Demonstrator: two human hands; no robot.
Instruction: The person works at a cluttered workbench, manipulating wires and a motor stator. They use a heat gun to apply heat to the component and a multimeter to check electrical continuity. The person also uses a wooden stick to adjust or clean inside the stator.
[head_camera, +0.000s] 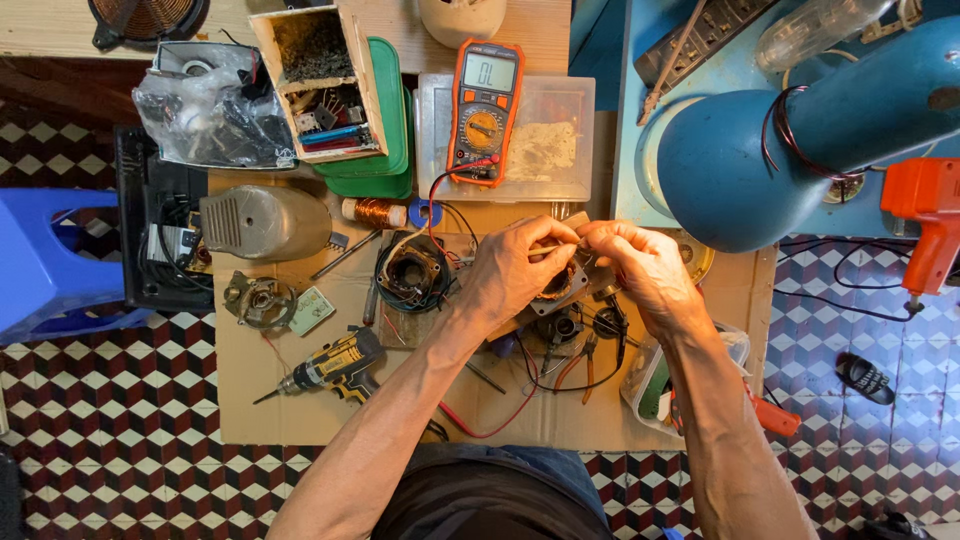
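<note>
Looking straight down at a cardboard sheet (300, 400) on a patterned tile floor, where a person's two bare hands meet near the middle. The left hand (515, 268) and the right hand (640, 265) are both pinched narrow, fingertips nearly touching each other, closed on a small metal motor part (566, 285) held just above the cardboard; the fine thing between the fingertips is too small to tell. The part lies directly under and between the hands, slightly nearer the left hand, with its long side tilted from lower left to upper right. Just left of it sits a round motor winding (412, 270), and beside that a copper wire spool (374, 212). Above the hands, an orange multimeter (484, 110) with a grey screen stands upright on a clear plastic box (560, 140); its red lead runs down toward the hands. Farther left lie a green lid stack (392, 110) under an open wooden box (320, 80) of parts, a clear bag (215, 105) of dark pieces, and a grey housing (262, 222). A yellow-and-black drill (335, 365) lies near the left forearm, bit pointing lower left. To the right stand a large blue motor body (780, 150) and an orange tool (925, 215).
</note>
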